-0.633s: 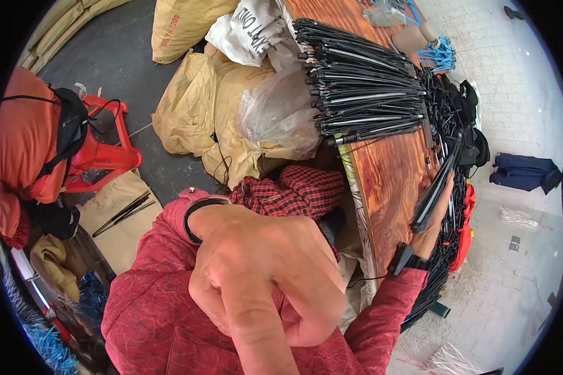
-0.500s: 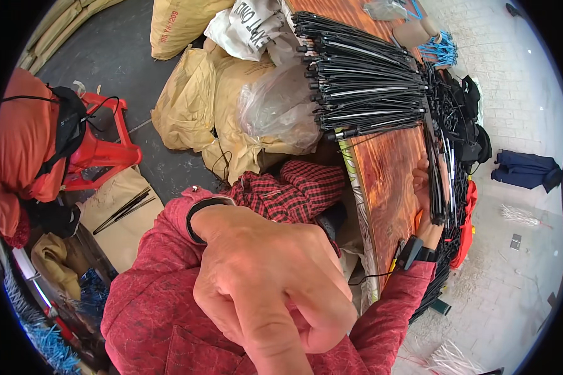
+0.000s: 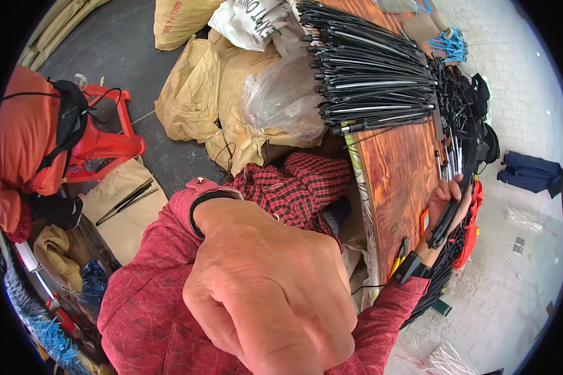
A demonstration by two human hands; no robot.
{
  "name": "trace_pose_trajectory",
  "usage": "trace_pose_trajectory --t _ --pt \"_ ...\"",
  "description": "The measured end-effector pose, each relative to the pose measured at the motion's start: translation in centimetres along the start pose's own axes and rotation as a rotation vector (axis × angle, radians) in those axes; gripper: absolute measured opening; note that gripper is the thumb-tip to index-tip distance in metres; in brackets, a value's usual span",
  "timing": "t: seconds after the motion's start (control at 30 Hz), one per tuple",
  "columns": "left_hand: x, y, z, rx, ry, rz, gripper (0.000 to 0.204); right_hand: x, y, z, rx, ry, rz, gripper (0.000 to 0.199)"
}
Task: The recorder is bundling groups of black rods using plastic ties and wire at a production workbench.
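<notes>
My left hand (image 3: 269, 281) fills the lower middle, close to the camera, its back toward me. Its fingers are curled, with the tips out of sight, so anything in them is hidden. At the right, by the wooden table's (image 3: 394, 169) edge, my right hand (image 3: 445, 194) is closed around a black folded umbrella frame (image 3: 443, 228), its end angled down toward my wrist. Beyond that hand, a thick row of black and silver umbrella frames (image 3: 375, 75) lies across the table.
More black frames (image 3: 435, 284) hang in a heap along the table's right side, near a red cloth (image 3: 472, 231). To the left are tan sacks (image 3: 191, 87), a clear plastic bag (image 3: 284, 100), a red stool (image 3: 106, 140) and a person in orange (image 3: 28, 131). Checked cloth (image 3: 294, 187) lies beyond my left hand.
My right hand has turned so its fingers show wrapped round the umbrella frame, and it has shifted slightly right and nearer. My left hand looks slightly lower and larger. The view has shifted a little.
</notes>
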State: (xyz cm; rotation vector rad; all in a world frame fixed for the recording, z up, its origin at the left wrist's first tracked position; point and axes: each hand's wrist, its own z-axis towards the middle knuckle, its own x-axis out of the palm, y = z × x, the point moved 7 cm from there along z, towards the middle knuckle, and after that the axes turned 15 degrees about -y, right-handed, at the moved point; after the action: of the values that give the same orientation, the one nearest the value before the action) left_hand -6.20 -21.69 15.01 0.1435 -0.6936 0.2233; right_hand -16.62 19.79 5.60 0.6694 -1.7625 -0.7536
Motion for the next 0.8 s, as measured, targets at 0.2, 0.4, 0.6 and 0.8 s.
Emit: trace_pose_trajectory --t 0.2,0.4,0.6,0.8 --pt "-1.9 0.8 -0.6 -0.232 0.068 0.005 0.017 -5.1 -1.7 -0.3 -0.201 -0.482 -0.517 0.032" --pt "-14.1 2.6 -4.9 -0.671 -0.284 1.088 0.019 -6.6 -4.0 -0.8 -0.404 -0.531 -0.998 0.029" --pt "-26.6 -0.2 -7.2 -0.461 -0.757 1.204 0.054 -6.2 -4.5 -0.8 -0.424 -0.456 -1.020 0.027" --pt "-26.8 2.8 -5.7 -0.558 -0.513 1.310 0.071 -6.0 -4.5 -1.1 -0.513 -0.414 -1.047 0.027"
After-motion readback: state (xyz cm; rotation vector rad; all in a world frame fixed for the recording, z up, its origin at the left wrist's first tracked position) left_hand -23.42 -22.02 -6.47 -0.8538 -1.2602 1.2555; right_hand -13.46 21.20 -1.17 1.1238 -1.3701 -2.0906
